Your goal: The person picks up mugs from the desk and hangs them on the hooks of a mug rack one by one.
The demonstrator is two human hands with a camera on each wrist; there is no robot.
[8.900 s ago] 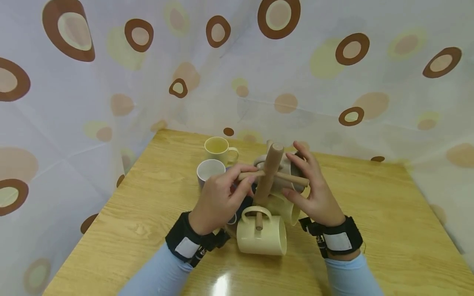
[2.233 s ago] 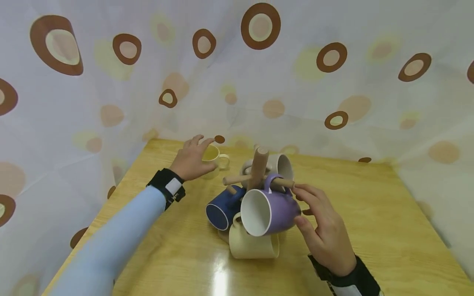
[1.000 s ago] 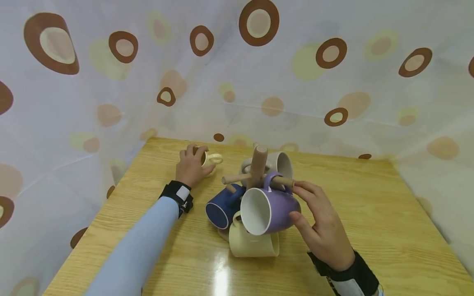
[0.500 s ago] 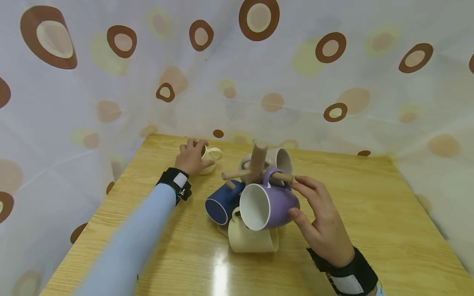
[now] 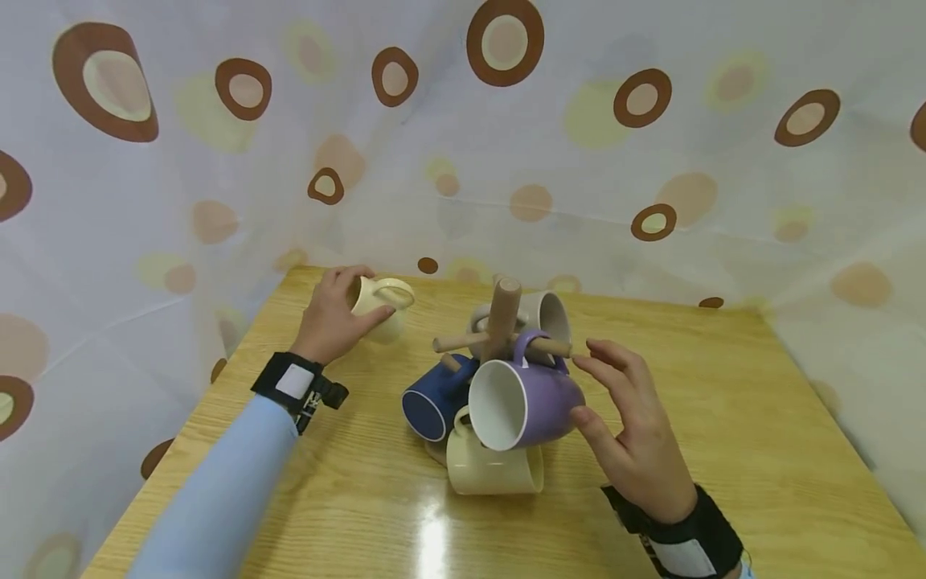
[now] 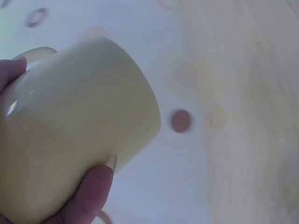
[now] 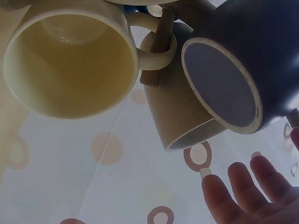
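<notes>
My left hand [image 5: 329,318] grips a pale yellow mug [image 5: 372,305] at the back left, its handle uppermost and to the right. In the left wrist view that mug [image 6: 84,121] is tilted, with thumb and a finger around its body. A purple mug [image 5: 553,406] hangs by its handle on the right peg of a wooden mug tree [image 5: 504,314]. Beside its base, my right hand [image 5: 640,434] stands with fingers spread and slightly bent, fingertips close to the mug and the peg end. The right wrist view shows this mug's underside [image 7: 222,86] above the fingers.
Also on the tree hang a blue mug [image 5: 434,402], a cream mug [image 5: 492,470] low in front and a grey-white mug [image 5: 550,314] behind. An upper peg [image 5: 463,343] points left, bare. A patterned curtain [image 5: 463,217] borders the wooden table [image 5: 723,386].
The purple mug came onto the right peg since the oldest frame. My left hand has since gripped the pale yellow mug, tilted it and moved it left. My right hand has shifted slightly away.
</notes>
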